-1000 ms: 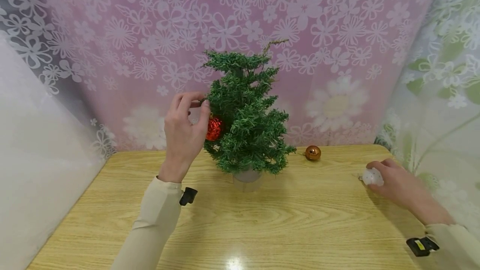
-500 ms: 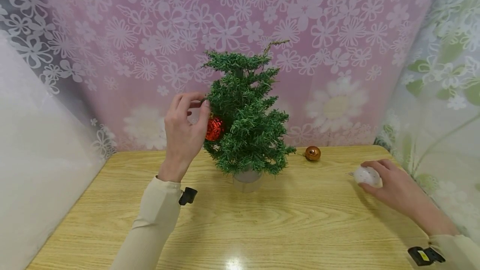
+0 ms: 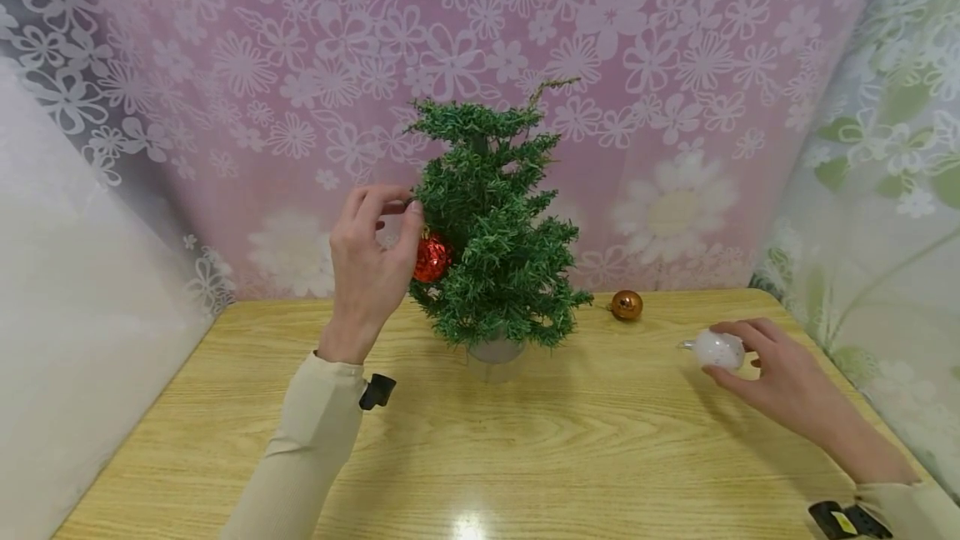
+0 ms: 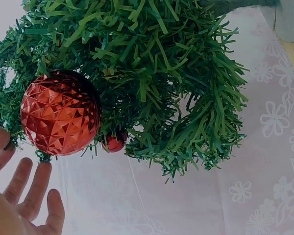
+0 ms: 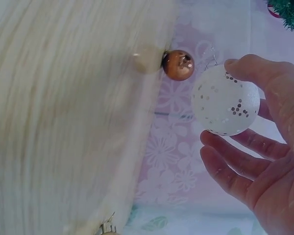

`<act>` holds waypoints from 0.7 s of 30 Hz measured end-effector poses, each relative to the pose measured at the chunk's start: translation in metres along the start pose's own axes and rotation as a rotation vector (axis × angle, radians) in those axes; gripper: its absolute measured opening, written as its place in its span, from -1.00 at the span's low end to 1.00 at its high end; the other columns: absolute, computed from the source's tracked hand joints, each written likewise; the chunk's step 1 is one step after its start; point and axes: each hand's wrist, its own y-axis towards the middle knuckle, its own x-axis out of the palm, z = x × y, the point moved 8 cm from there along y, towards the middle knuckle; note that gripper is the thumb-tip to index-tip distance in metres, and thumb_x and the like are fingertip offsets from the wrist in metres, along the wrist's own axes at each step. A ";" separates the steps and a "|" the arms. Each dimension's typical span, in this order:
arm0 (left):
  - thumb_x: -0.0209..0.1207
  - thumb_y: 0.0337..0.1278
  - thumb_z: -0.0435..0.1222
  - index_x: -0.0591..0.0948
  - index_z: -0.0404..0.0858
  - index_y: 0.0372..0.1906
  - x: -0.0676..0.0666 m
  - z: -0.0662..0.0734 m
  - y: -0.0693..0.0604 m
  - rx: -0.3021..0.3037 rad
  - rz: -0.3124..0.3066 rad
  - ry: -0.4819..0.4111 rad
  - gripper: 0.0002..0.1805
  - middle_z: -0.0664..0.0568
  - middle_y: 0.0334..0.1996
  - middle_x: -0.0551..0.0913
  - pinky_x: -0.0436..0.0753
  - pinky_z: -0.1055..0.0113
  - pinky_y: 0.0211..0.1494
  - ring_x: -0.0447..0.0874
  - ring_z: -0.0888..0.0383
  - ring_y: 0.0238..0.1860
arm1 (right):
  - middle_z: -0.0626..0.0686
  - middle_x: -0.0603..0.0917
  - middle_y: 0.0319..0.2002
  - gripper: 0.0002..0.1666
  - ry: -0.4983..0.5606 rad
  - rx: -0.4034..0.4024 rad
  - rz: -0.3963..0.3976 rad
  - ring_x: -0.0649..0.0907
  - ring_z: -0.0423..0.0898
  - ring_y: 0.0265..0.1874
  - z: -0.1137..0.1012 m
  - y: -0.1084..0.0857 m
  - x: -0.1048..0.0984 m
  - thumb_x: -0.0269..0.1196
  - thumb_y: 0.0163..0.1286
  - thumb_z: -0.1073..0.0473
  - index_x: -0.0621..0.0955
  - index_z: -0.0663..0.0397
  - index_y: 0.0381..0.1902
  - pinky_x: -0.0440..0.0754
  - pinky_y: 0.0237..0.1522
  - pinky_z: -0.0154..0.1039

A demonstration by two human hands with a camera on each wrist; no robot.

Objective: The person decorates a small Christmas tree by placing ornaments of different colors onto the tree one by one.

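A small green artificial Christmas tree (image 3: pixel 495 223) stands upright in a pale pot (image 3: pixel 497 357). At its left side my left hand (image 3: pixel 371 252) pinches a branch tip between thumb and finger. Just below hangs a faceted red bauble (image 3: pixel 432 258), large in the left wrist view, where the other fingers lie spread apart beneath it. My right hand (image 3: pixel 783 382) holds a white bauble (image 3: pixel 717 350) between thumb and fingers at the table's right. Dark and silvery dots mark that bauble (image 5: pixel 225 100) in the right wrist view; its cap points left.
A shiny copper bauble (image 3: pixel 626 305) lies on the wooden table (image 3: pixel 600 457) near the back edge. A smaller red bauble (image 4: pixel 115 142) shows among the branches. Another gold-capped ornament (image 5: pixel 109 227) is cut off in the right wrist view. A pink floral curtain (image 3: pixel 300 107) stands behind.
My right hand has moved left with the white bauble, toward the tree. The left hand has stayed at the branch, while the red bauble beside it has shifted very slightly right.
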 end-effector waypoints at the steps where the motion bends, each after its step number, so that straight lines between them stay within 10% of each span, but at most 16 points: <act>1: 0.21 0.36 -0.29 0.68 -0.33 -0.09 0.000 0.000 0.000 0.005 0.000 0.004 -0.81 -0.18 -0.07 0.66 0.58 0.12 0.02 0.74 -0.04 -0.07 | 0.06 0.63 -0.10 -0.36 0.007 -0.003 0.002 0.63 -0.09 -0.37 -0.002 0.000 0.000 0.60 0.04 0.18 0.64 0.06 0.11 0.65 -0.43 -0.28; 11: 0.21 0.36 -0.29 0.68 -0.32 -0.12 0.000 0.003 -0.003 0.035 0.009 0.015 -0.84 -0.18 -0.10 0.66 0.59 0.11 -0.01 0.72 -0.05 -0.09 | -0.03 0.63 -0.09 -0.32 0.090 -0.062 0.062 0.48 -0.56 -0.21 -0.030 0.005 -0.009 0.63 -0.06 0.27 0.66 0.04 0.09 0.56 -0.32 -0.59; 21: 0.22 0.33 -0.30 0.68 -0.32 -0.11 -0.001 0.002 -0.004 0.028 0.027 0.000 -0.83 -0.17 -0.08 0.66 0.59 0.04 0.01 0.71 -0.04 -0.08 | -0.08 0.63 -0.06 -0.26 0.118 -0.094 0.093 0.51 -0.56 -0.20 -0.056 0.009 -0.019 0.65 -0.14 0.31 0.67 0.00 0.08 0.51 -0.26 -0.69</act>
